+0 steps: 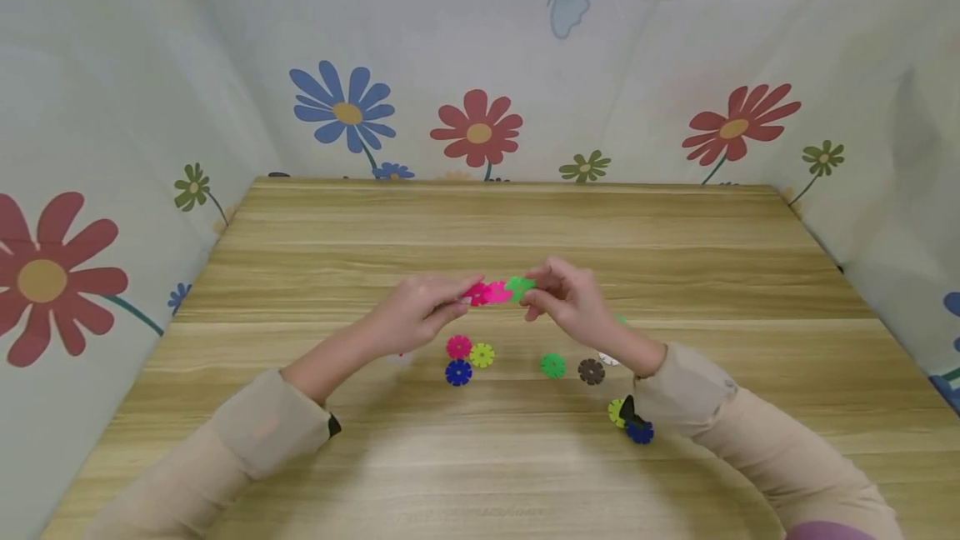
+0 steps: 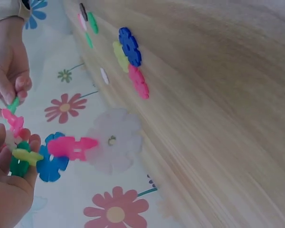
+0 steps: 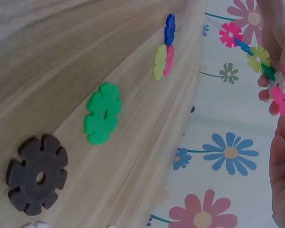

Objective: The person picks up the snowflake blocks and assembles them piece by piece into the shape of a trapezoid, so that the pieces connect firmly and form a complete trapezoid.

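Observation:
My left hand (image 1: 420,307) grips a chain of interlocking flower-shaped plastic discs, held up over the table. At its right end my right hand (image 1: 558,298) pinches a green disc (image 1: 517,288) between thumb and fingers. Pink discs (image 1: 497,292) bridge the gap between both hands. In the left wrist view, the chain runs on past the left hand through a yellow disc (image 2: 27,156), a blue disc (image 2: 52,157), a pink disc (image 2: 72,147) and a whitish disc (image 2: 115,141) at the hanging end. My left fingers partly hide the chain's middle.
Loose discs lie below the hands: red-pink (image 1: 459,347), yellow (image 1: 482,355) and blue (image 1: 458,372) in a cluster, then green (image 1: 553,365) and dark brown (image 1: 591,371). Another yellow disc (image 1: 617,412) and blue disc (image 1: 640,432) lie by the right cuff. A flower-printed cloth (image 1: 420,23) surrounds the wooden table (image 1: 480,223).

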Action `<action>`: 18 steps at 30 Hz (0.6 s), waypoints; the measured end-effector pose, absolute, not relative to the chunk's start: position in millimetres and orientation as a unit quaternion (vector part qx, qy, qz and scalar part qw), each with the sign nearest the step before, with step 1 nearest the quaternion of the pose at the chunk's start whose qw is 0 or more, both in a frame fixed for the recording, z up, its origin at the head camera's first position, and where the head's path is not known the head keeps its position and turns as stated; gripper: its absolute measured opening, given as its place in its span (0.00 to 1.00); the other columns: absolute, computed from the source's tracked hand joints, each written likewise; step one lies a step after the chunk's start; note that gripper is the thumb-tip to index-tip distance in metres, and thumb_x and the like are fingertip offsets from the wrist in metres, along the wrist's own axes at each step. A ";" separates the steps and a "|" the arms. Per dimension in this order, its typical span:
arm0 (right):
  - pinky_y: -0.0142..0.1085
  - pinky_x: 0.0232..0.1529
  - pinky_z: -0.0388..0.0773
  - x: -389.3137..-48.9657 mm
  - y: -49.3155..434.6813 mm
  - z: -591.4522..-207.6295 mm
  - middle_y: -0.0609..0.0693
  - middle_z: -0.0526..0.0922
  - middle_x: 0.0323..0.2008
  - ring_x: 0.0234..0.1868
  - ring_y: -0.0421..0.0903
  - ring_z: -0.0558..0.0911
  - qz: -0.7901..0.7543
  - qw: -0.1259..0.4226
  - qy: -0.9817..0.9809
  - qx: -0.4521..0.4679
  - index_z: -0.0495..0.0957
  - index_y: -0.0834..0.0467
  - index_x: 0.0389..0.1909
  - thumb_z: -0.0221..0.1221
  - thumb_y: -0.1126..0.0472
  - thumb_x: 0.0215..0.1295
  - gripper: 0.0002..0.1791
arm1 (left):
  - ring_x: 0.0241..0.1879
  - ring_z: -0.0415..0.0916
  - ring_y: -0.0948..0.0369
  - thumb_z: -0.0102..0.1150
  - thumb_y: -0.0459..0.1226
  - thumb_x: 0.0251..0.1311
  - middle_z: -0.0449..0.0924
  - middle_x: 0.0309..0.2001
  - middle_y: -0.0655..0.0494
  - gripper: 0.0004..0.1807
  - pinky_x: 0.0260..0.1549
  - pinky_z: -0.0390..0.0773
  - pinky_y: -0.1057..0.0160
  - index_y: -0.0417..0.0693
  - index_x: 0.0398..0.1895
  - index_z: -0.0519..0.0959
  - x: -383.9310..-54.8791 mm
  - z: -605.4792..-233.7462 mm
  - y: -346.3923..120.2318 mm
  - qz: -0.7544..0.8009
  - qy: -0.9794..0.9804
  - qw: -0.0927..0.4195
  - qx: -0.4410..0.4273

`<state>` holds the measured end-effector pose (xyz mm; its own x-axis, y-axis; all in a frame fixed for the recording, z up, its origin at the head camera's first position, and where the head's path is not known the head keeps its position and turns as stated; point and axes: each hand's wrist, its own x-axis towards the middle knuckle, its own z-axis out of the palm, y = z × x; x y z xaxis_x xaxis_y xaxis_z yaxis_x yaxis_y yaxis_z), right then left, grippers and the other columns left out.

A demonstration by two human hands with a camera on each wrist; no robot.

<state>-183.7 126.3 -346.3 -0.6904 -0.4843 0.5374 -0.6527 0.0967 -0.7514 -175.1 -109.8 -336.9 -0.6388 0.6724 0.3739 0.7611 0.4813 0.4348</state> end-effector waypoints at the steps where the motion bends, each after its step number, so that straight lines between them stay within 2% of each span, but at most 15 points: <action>1: 0.33 0.22 0.79 -185.1 126.9 -345.3 0.67 0.79 0.22 0.18 0.45 0.80 0.558 0.065 -0.736 0.378 0.70 0.75 0.35 0.53 0.81 0.51 0.09 | 0.34 0.79 0.59 0.54 0.33 0.57 0.77 0.48 0.46 0.22 0.35 0.78 0.68 0.39 0.56 0.69 -175.6 -336.1 -109.7 -0.297 -0.860 0.059 -0.411; 4: 0.35 0.23 0.79 -189.1 128.1 -341.3 0.68 0.78 0.23 0.19 0.41 0.79 0.575 0.041 -0.739 0.349 0.71 0.75 0.39 0.52 0.79 0.54 0.10 | 0.16 0.67 0.63 0.51 0.36 0.60 0.81 0.34 0.50 0.24 0.19 0.71 0.71 0.45 0.60 0.65 -177.8 -333.7 -109.2 -0.314 -0.868 0.003 -0.384; 6: 0.37 0.24 0.79 -191.9 128.1 -338.2 0.68 0.78 0.24 0.20 0.39 0.79 0.580 0.031 -0.743 0.333 0.71 0.74 0.41 0.52 0.77 0.55 0.11 | 0.14 0.60 0.62 0.50 0.37 0.60 0.78 0.27 0.53 0.25 0.14 0.65 0.70 0.47 0.62 0.63 -179.9 -332.6 -108.5 -0.333 -0.866 -0.026 -0.372; 8: 0.36 0.24 0.79 -194.5 127.5 -335.1 0.67 0.78 0.24 0.20 0.39 0.78 0.580 0.027 -0.748 0.322 0.72 0.73 0.42 0.52 0.76 0.56 0.11 | 0.18 0.67 0.63 0.49 0.38 0.61 0.76 0.25 0.55 0.25 0.17 0.68 0.71 0.49 0.63 0.62 -182.1 -332.6 -107.5 -0.350 -0.864 -0.048 -0.358; 10: 0.36 0.24 0.79 -196.8 126.6 -332.6 0.66 0.79 0.24 0.19 0.39 0.78 0.575 0.025 -0.754 0.318 0.73 0.73 0.42 0.52 0.75 0.56 0.12 | 0.28 0.73 0.64 0.49 0.40 0.61 0.79 0.34 0.55 0.26 0.23 0.73 0.72 0.51 0.63 0.61 -183.8 -333.1 -106.1 -0.371 -0.859 -0.069 -0.346; 13: 0.33 0.24 0.78 -199.7 125.2 -330.1 0.64 0.79 0.24 0.19 0.41 0.77 0.565 0.020 -0.761 0.318 0.74 0.71 0.43 0.53 0.74 0.57 0.12 | 0.39 0.75 0.62 0.50 0.42 0.60 0.78 0.46 0.53 0.27 0.29 0.77 0.70 0.54 0.64 0.60 -185.2 -334.5 -103.7 -0.395 -0.854 -0.095 -0.326; 18: 0.34 0.24 0.78 -203.5 123.8 -329.3 0.64 0.78 0.25 0.20 0.41 0.77 0.554 -0.005 -0.772 0.313 0.75 0.69 0.44 0.53 0.72 0.58 0.12 | 0.40 0.76 0.60 0.48 0.48 0.60 0.78 0.46 0.53 0.28 0.31 0.77 0.70 0.53 0.64 0.61 -185.5 -337.4 -98.8 -0.400 -0.857 -0.105 -0.309</action>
